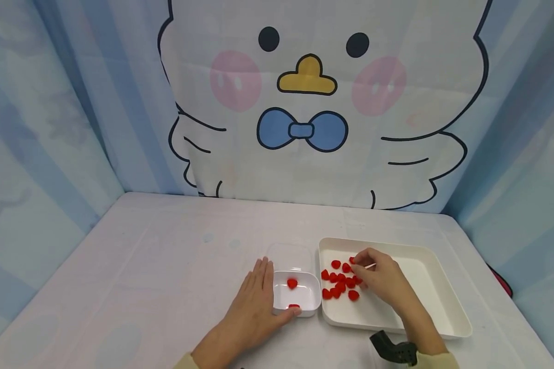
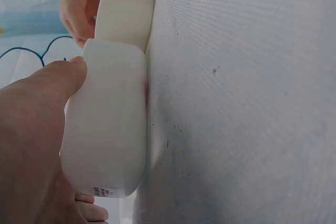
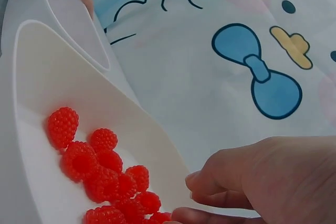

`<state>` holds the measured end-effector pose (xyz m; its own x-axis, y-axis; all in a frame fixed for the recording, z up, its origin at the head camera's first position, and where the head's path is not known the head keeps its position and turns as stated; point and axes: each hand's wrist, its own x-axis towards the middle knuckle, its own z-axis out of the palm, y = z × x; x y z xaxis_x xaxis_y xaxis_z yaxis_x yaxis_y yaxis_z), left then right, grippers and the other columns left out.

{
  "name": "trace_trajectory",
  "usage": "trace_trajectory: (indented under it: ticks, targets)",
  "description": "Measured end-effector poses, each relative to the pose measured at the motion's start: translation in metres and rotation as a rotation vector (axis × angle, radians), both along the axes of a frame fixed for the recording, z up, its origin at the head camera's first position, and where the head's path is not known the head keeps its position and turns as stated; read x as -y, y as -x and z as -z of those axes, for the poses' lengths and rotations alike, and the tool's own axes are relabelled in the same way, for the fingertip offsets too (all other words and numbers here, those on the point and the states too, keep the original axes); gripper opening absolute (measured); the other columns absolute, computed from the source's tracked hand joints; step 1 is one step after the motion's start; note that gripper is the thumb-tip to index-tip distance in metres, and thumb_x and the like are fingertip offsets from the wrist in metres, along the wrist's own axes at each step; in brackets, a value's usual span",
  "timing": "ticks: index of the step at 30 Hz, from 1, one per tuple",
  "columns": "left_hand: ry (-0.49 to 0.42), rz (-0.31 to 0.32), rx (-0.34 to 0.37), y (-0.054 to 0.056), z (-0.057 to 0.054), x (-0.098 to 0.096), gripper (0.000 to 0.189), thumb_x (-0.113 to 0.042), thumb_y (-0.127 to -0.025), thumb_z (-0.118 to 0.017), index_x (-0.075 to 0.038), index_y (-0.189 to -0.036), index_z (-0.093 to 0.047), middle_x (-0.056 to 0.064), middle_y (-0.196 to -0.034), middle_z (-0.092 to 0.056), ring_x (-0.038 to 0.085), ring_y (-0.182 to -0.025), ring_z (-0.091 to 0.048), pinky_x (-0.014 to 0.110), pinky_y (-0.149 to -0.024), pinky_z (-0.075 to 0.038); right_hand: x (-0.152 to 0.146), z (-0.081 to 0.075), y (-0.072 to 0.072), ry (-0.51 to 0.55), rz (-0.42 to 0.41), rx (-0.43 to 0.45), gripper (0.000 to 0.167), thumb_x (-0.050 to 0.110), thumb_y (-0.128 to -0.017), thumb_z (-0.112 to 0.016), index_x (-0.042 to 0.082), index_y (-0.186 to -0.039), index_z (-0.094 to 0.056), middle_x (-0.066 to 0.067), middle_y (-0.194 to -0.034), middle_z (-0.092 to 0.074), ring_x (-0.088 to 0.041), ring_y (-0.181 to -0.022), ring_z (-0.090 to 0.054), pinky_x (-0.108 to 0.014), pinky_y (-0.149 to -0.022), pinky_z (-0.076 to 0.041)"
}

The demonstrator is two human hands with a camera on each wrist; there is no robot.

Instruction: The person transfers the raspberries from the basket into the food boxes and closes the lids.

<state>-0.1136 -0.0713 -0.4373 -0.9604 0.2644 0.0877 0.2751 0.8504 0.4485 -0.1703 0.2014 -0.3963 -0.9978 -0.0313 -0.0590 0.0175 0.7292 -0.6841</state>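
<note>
A small white box (image 1: 309, 292) with a raised clear lid (image 1: 289, 252) holds two raspberries, one of them (image 1: 292, 283) near its middle. My left hand (image 1: 251, 307) lies with straight fingers along the box's left side, its thumb on the near rim. To the right, my right hand (image 1: 384, 279) is over a cream tray (image 1: 431, 287), fingers bent and tips close to a cluster of raspberries (image 3: 102, 182). No raspberry shows between its thumb and fingers; the lowest fingertips are cut off in the right wrist view.
The tray stands right beside the box. Pale cloth covers the table (image 1: 166, 246), and printed curtains (image 1: 304, 169) rise behind and at both sides. A black strap-like piece (image 1: 394, 351) sits at my right wrist.
</note>
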Motion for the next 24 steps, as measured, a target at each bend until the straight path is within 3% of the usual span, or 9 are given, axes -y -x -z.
trace_trajectory:
  ticks: [16, 24]
  targets:
    - [0.015, -0.005, 0.017, 0.002, 0.002, 0.000, 0.108, -0.070, -0.085, -0.059, 0.005, -0.154, -0.021, 0.021, -0.161, -0.025, 0.036, -0.152, -0.021, 0.052, -0.120, -0.029, -0.004, 0.008, 0.005, -0.069, -0.005, 0.014, 0.021, 0.012, -0.092, -0.066, 0.000, -0.109, -0.061, -0.012, -0.097, -0.066, -0.018, -0.079, -0.059, -0.029, -0.067, -0.058]
    - [0.015, -0.002, 0.007, 0.001, 0.001, 0.000, 0.108, -0.070, -0.085, -0.059, 0.006, -0.153, -0.022, 0.022, -0.161, -0.026, 0.036, -0.151, -0.022, 0.052, -0.119, -0.030, -0.004, 0.013, 0.007, -0.051, 0.010, 0.023, 0.029, 0.011, -0.092, -0.064, -0.002, -0.118, -0.056, -0.021, -0.113, -0.061, -0.019, -0.080, -0.059, -0.031, -0.069, -0.059]
